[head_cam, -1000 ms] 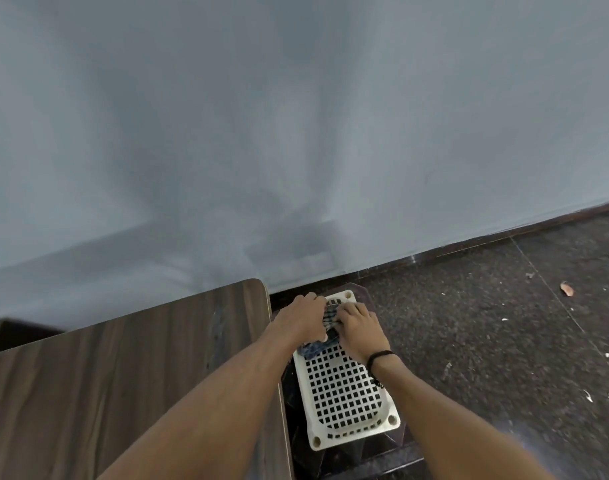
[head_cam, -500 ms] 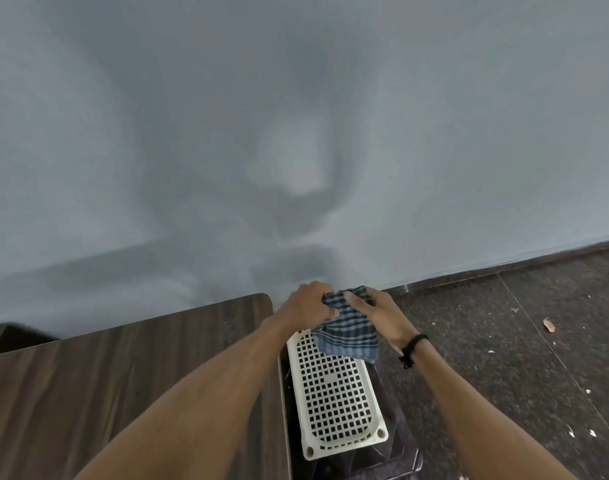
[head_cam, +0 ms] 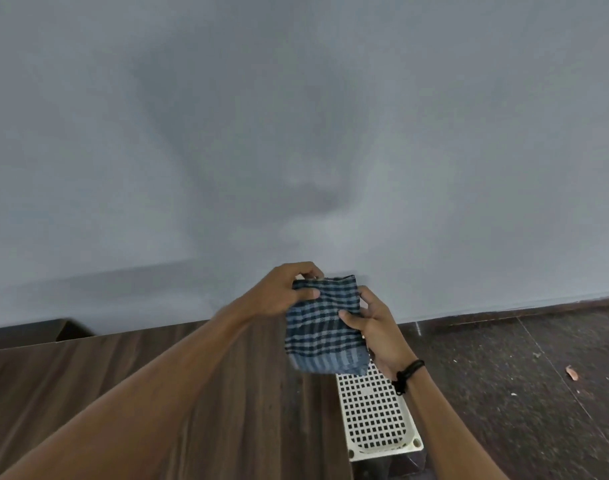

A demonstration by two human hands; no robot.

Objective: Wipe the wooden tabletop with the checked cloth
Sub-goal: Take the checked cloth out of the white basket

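both hands pinch the checked cloth up in the air, left hand at its far-left corner, right hand on its right edge. the wooden tabletop sits below and to the left, closer to the left hand.

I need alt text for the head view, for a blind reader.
Two hands hold a blue checked cloth in the air: the left hand pinches its top corner, the right hand grips its right edge. Below are a dark wooden tabletop and, beside it, a white perforated tray.
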